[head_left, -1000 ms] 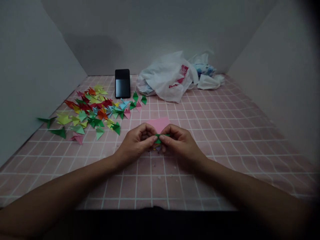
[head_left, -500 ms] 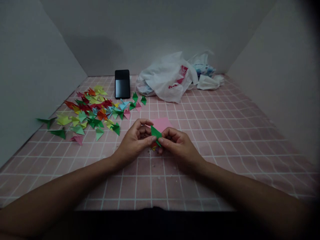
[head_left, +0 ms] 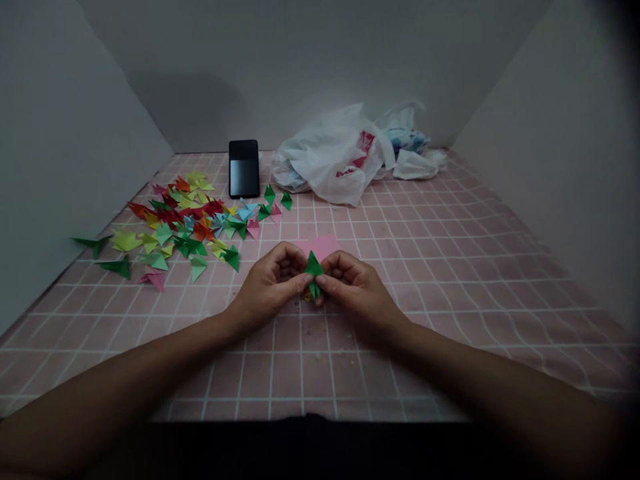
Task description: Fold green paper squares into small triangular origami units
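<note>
My left hand [head_left: 270,283] and my right hand [head_left: 357,288] meet at the middle of the pink gridded mat [head_left: 450,267], both pinching a small folded green paper piece [head_left: 313,269] that stands with its point up between the fingertips. A flat pink paper sheet [head_left: 323,245] lies on the mat just behind my hands. Bits of other coloured paper show under my fingers, mostly hidden. To the left spreads a pile of folded paper triangles [head_left: 180,223] in green, red, yellow, pink and blue.
A black phone [head_left: 244,168] stands against the back wall. A crumpled white plastic bag [head_left: 340,160] and more white wrapping [head_left: 417,150] lie at the back right. Grey walls close in the mat on the left, back and right.
The green piece has turned from lying flat between my fingertips to standing point up. My hands have stayed in the same spot.
</note>
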The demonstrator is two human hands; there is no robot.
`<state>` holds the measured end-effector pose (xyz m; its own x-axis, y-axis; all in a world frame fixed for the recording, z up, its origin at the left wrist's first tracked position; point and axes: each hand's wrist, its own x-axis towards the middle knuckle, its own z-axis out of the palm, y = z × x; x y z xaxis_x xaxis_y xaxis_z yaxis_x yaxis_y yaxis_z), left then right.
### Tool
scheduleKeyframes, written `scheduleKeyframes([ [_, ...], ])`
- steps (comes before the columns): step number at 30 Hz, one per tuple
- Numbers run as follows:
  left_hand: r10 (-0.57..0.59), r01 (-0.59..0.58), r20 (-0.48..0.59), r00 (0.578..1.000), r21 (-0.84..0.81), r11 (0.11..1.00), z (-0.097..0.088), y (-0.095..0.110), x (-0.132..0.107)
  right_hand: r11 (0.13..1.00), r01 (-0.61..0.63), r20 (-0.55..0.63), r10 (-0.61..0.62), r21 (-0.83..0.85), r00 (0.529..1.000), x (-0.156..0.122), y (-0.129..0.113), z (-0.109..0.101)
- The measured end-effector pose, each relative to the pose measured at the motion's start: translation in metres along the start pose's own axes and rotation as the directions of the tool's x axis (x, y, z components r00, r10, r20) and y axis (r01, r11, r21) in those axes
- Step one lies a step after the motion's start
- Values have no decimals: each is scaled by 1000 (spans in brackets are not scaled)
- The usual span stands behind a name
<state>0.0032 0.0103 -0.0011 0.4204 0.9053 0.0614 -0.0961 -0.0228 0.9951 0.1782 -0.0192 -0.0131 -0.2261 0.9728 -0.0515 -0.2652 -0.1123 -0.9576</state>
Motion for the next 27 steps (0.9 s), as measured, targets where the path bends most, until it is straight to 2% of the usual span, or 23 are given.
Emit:
scheduleKeyframes([
  [8, -54, 53, 14, 998, 32, 998, -3, 0, 0, 998, 50, 29, -51, 32, 998, 0, 0, -1],
  [12, -34, 34, -2, 999, 47, 998, -3, 0, 0, 997, 76, 28, -77, 22, 997, -1, 0, -1],
  [18, -3, 0, 60, 998, 56, 998, -3, 4, 0, 995, 104, 17, -104, -8, 994, -2, -1, -1],
  [23, -8, 4, 36, 999, 103, 995, -4, 8, -2, 996, 91, -5, -91, 10, 996, -2, -3, 0],
  [27, -48, 46, 32, 998, 58, 997, -3, 8, -3, 996, 88, 0, -88, 4, 996, -2, -2, 0],
])
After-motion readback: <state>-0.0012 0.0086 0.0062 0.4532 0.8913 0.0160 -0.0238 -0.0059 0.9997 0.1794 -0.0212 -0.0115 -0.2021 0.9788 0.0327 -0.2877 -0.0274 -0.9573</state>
